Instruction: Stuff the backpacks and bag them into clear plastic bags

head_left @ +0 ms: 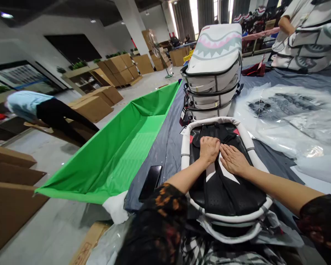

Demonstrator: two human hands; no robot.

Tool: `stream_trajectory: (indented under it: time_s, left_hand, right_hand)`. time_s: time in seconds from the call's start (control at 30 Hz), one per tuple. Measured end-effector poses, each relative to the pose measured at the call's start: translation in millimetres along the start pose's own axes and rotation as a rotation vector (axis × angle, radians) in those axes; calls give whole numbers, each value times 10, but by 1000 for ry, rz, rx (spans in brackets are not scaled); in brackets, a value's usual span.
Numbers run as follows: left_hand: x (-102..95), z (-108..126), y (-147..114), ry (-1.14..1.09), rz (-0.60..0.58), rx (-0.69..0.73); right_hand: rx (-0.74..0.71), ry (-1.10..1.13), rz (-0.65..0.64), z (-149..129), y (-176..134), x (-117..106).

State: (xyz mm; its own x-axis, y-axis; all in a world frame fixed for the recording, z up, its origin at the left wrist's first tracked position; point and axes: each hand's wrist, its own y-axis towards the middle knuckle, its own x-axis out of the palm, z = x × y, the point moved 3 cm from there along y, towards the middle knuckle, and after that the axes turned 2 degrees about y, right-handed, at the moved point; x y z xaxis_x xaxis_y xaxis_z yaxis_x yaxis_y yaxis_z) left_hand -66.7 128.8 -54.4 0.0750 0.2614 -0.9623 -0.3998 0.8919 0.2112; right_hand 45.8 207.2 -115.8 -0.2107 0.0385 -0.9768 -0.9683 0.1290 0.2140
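A backpack (228, 200) lies on the table in front of me, its black padded back and straps facing up inside a thick white rim. My left hand (209, 150) has its fingers curled over a black shoulder strap (210, 193) near the upper middle. Right beside it, my right hand (234, 159) lies flat on the other strap, its fingers stretched out and the tips close to the left hand. White angular patches show on the straps below the hands. What lies under my palms is hidden.
Beyond stands a stack of light backpacks (215, 77) with a zigzag pattern. Clear plastic bags (292, 117) spread at right. A phone (150, 182) lies near the table's left edge, beside a green fabric bin (138, 143). A person (55, 110) bends among cartons; another stands far right.
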Motion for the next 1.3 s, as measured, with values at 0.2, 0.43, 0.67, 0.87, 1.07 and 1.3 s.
stream_trajectory:
  time_s: [0.2, 0.43, 0.67, 0.87, 1.07, 1.3]
  left_hand:
    - [16, 410, -900, -57, -228, 715]
    - [498, 431, -1020, 38, -196, 479]
    - [341, 359, -975, 47, -324, 532]
    - [522, 108, -1119, 74, -36, 427]
    - [460, -17, -996, 107, 181, -145]
    - [269, 23, -1303, 75, -166, -102]
  right_hand:
    - [55, 79, 18, -51, 26, -8]
    - [84, 189, 98, 50, 83, -242]
    - [-883, 515, -234, -703, -513, -668]
    - [-947, 649, -147, -837, -592, -87]
    - [-735, 438, 10, -737, -553, -2]
    - [-591, 245, 206, -504, -540, -498]
